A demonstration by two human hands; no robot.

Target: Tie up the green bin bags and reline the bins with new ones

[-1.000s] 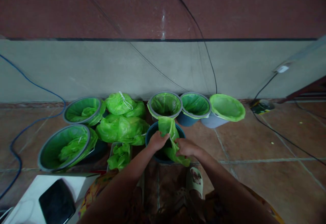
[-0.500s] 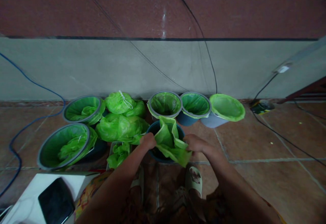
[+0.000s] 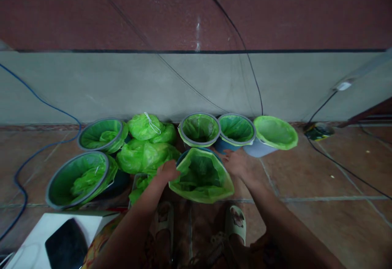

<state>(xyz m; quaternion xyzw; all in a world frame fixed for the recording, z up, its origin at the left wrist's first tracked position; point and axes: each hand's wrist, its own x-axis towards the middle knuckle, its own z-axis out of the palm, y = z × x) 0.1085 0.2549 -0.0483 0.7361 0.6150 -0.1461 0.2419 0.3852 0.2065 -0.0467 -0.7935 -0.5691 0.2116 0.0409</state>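
Note:
A green bin liner (image 3: 202,193) hangs wide-mouthed over the front of a dark blue bin (image 3: 183,156), its rim folded outward toward me. My left hand (image 3: 168,171) is closed at the liner's left edge, its fingertips partly hidden. At the right edge is my right hand (image 3: 235,163), with its fingers apart and slightly blurred; whether they touch the plastic is unclear. Just behind stand a lined grey-rimmed bin (image 3: 199,143), a lined blue bin (image 3: 228,145) and a pale bin (image 3: 260,150) with a green liner over its rim.
On the left are two large lined bins (image 3: 50,191) and a pile of green bags (image 3: 147,154). A small container of green plastic (image 3: 141,187) sits beside my left forearm. A phone (image 3: 66,244) rests on a white box (image 3: 36,228). Cables (image 3: 23,187) cross the tiled floor.
The liner was bunched and narrow; now its mouth is spread wide over the bin's front. My left hand has moved slightly left, and my right hand's fingers have come apart.

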